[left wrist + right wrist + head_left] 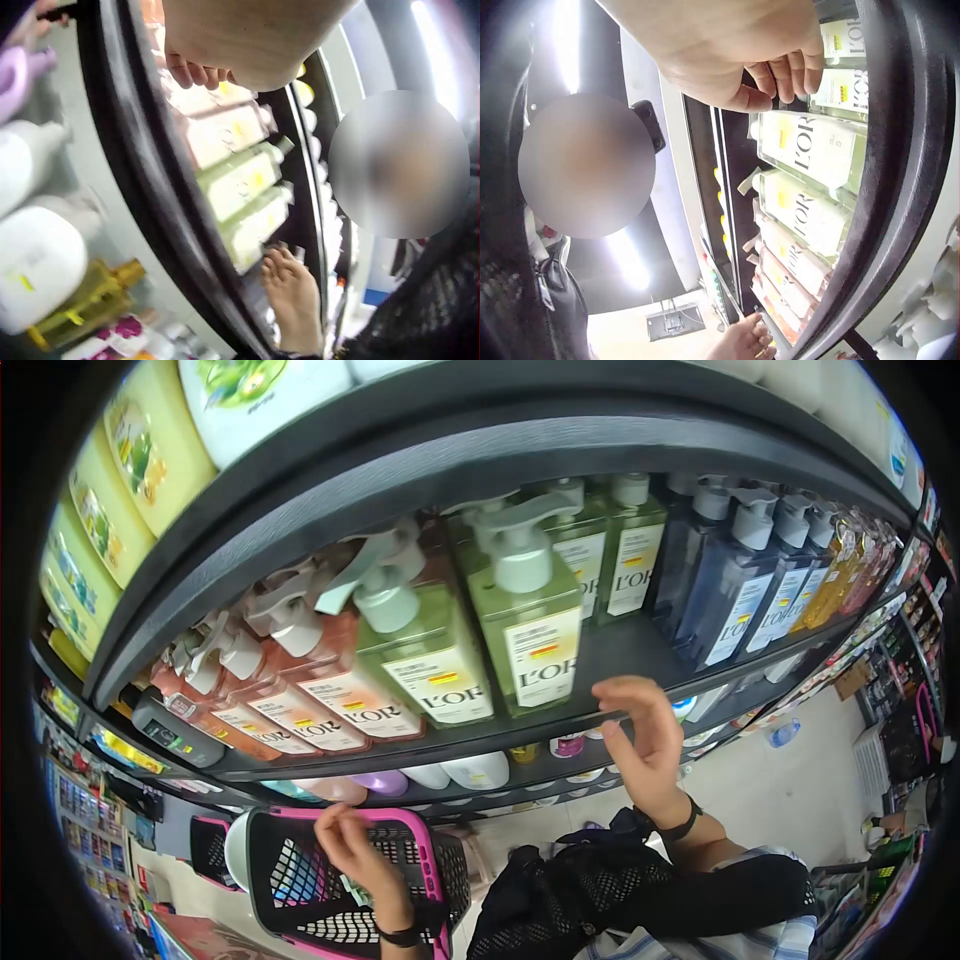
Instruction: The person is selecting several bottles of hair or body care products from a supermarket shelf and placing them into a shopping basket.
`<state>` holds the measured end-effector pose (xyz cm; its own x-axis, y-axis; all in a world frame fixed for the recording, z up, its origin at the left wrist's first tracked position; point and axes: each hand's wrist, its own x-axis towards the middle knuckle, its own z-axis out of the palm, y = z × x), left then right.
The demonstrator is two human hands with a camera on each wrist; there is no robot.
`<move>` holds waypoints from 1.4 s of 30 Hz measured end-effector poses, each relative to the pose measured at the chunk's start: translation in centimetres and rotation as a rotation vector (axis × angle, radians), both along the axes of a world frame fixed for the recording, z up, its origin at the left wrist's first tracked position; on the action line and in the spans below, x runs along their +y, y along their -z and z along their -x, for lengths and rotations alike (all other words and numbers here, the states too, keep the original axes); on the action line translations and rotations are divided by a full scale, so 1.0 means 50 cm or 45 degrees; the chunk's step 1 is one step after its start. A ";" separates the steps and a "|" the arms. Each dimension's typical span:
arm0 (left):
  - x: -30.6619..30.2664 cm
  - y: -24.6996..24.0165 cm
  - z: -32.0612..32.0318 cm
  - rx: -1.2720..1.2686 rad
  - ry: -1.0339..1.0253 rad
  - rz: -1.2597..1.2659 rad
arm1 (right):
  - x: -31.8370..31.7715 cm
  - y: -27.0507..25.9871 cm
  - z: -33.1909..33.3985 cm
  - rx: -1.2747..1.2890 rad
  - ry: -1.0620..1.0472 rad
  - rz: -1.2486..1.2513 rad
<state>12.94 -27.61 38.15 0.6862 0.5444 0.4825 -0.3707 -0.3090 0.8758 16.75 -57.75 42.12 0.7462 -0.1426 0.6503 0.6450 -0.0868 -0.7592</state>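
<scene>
- Left grip (358,852), empty, fingers loosely bent above the pink-rimmed basket (428,855).
- Green pump bottle (540,650) on the shelf (628,650), likely weighty, stiff and slick; best held round its body, below the weaker pump (522,567).
- Right grip (650,750), empty near the bottle, thumb and fingers apart.

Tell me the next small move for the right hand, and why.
Probably ease the right hand left to the nearest green bottle, fingers opened around its side: the hand is empty and just right of it, and the bottle stands upright near the shelf edge.
</scene>
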 end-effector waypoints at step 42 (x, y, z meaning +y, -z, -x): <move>-0.350 -0.130 0.162 0.223 0.499 -0.052 | -0.096 0.033 0.042 0.016 -1.097 0.329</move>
